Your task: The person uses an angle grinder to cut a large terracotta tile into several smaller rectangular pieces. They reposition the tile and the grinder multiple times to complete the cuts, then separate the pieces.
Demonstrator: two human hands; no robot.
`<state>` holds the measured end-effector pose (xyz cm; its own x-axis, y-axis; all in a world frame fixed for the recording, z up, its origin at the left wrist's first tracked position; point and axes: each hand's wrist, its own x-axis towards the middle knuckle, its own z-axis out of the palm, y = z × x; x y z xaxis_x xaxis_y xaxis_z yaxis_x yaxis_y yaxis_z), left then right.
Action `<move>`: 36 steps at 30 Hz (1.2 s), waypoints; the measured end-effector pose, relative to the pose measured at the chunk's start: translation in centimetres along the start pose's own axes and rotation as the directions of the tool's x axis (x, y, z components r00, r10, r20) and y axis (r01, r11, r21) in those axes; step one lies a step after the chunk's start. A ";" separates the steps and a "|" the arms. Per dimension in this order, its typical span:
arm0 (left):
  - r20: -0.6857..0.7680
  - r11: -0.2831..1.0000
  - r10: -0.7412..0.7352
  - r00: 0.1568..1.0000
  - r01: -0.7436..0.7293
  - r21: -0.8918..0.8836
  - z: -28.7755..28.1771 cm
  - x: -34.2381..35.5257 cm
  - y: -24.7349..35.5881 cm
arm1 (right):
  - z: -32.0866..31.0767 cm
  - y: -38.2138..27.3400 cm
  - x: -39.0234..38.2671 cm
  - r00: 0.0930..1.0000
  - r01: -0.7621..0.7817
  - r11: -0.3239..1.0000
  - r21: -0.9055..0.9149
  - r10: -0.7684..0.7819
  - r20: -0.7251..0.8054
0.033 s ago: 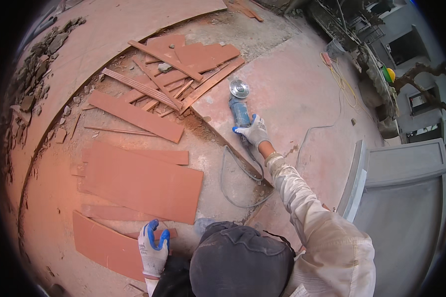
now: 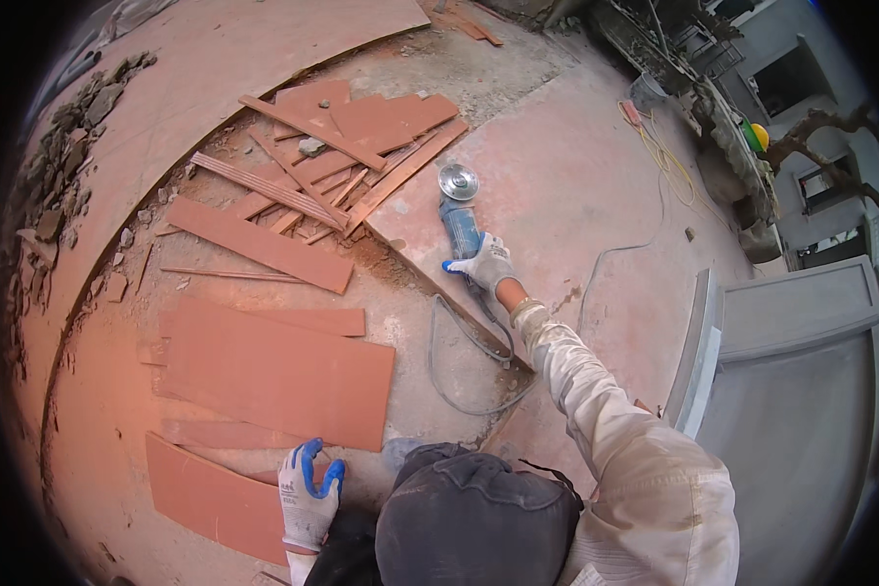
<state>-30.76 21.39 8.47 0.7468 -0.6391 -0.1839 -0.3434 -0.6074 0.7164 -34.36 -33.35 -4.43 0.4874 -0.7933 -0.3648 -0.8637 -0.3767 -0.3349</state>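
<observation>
My right hand (image 2: 483,262), in a white glove with blue fingertips, is closed around the rear body of a blue angle grinder (image 2: 459,227). The grinder lies on the pinkish concrete slab, its round silver disc (image 2: 458,182) pointing away from me. From its back end a grey cable (image 2: 434,352) loops over the slab's edge. At lower left, my left hand (image 2: 309,496) wears a matching glove and holds nothing; thumb and fingers curve apart. It is beside a reddish-brown board (image 2: 215,493) and close to a larger flat board (image 2: 281,376).
Reddish boards and narrow strips (image 2: 308,161) lie in a loose pile ahead, with broken stones (image 2: 63,156) at far left. A grey panel (image 2: 791,391) stands at right. Beyond it are a yellow cord (image 2: 669,161) and a bucket (image 2: 647,90). Dark cloth (image 2: 474,523) covers the lower middle.
The whole view has shifted slightly, so the boards and grinder appear a little farther left. My right hand stays on the grinder; my left hand has moved slightly right, still empty.
</observation>
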 end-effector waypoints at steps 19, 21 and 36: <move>-0.130 0.849 0.245 0.961 -0.277 -0.450 2.4 10.1 11.6 | -0.6 -16.9 -15.5 0.293 -0.782 -0.082 0.618 -0.923 0.248; -0.257 0.883 0.283 0.924 -0.355 -0.305 1.4 9.7 10.7 | 0.8 -19.4 -17.4 0.211 -0.881 -0.067 0.468 -0.941 0.263; -0.156 0.945 0.211 0.965 -0.160 0.285 2.3 1.9 4.2 | 3.7 -20.7 -26.1 0.475 -0.455 0.354 0.817 -0.680 0.559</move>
<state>-32.16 16.53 9.61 0.7372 -0.6710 0.0787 -0.6066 -0.6060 0.5146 -28.71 -3.02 8.83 0.8903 0.1467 -0.4311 -0.4227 0.6184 -0.6625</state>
